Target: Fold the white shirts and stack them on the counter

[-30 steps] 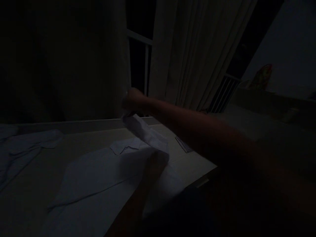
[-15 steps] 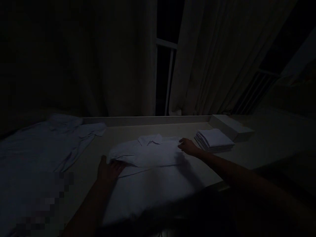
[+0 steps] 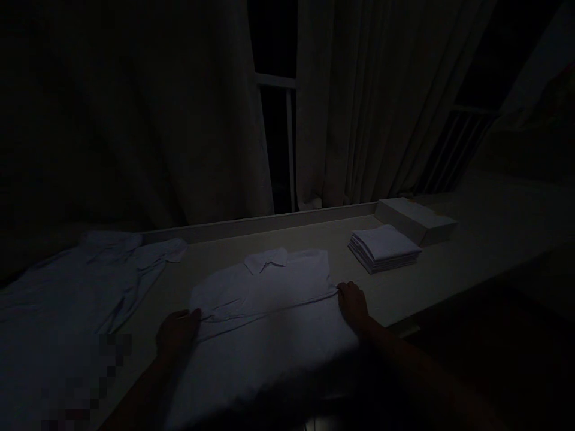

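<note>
A pale collared shirt point(image 3: 287, 284) lies in front of me, its collar at the far end and a fold line running across it from side to side. At the left end of that fold, my left hand point(image 3: 177, 332) is closed on the shirt's edge, thumb uppermost. Opposite it, my right hand point(image 3: 353, 304) pinches the right end of the fold between thumb and fingers. The lower part of the shirt spreads toward me and fades into shadow at the near edge.
More pale collared clothing point(image 3: 85, 287) is spread out on the left. On the right sit a stack of folded pale cloth point(image 3: 384, 246) and a low box-like block point(image 3: 417, 220). A raised ledge point(image 3: 251, 225) and curtains point(image 3: 341, 120) border the table's point(image 3: 215, 251) far side. The room is very dark.
My right hand has come down toward me from the shirt's upper right side to the fold's right end. My left hand has come out from under the fold onto its left edge. The view has shifted.
</note>
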`<state>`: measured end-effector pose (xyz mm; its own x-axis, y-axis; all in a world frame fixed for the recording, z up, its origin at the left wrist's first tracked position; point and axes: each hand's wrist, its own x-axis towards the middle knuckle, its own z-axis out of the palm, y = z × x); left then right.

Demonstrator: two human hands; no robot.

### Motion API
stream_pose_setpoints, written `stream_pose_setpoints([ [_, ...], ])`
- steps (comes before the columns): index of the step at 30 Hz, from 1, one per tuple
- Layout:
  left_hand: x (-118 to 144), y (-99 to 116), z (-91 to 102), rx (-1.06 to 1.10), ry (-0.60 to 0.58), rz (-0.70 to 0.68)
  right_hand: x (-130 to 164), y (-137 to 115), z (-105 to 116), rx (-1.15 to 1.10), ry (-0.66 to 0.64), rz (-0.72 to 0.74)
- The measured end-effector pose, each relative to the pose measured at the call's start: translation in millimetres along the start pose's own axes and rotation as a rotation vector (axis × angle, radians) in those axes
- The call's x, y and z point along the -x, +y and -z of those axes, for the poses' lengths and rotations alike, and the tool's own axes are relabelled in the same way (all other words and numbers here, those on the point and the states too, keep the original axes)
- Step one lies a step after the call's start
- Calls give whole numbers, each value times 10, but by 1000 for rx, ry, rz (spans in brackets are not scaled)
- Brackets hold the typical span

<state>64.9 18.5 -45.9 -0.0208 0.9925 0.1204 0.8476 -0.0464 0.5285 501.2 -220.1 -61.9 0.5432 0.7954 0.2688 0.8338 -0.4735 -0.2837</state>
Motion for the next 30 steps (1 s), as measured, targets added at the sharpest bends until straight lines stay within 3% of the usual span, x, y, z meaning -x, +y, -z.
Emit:
stream_pose_setpoints([
  [4, 30, 16, -89, -18, 67, -116, -187, -5, 9, -96, -23, -54],
  [7, 78, 278, -181, -26, 107, -312, -277, -63, 1, -116, -60, -23],
  [10, 193, 803, -317, -12, 30, -526, -215, -122, -30, -122, -40, 17],
  [15, 421, 2058, -742, -52, -187, -776, -59, -61, -81, -102, 87, 110],
  [19, 395, 3018, -1295, -88, -281, -774, -107, 42, -103, -64, 93, 148],
  [23, 229, 3687, -1861, -165, -377, -698, -202, 60, -104, -15, 72, 193],
  [26, 134, 3949, -2176, -205, -432, -617, -251, 34, -101, 37, 51, 230],
  [30, 27, 4010, -2398, -132, -483, -555, -309, 4, -105, 61, 18, 212],
])
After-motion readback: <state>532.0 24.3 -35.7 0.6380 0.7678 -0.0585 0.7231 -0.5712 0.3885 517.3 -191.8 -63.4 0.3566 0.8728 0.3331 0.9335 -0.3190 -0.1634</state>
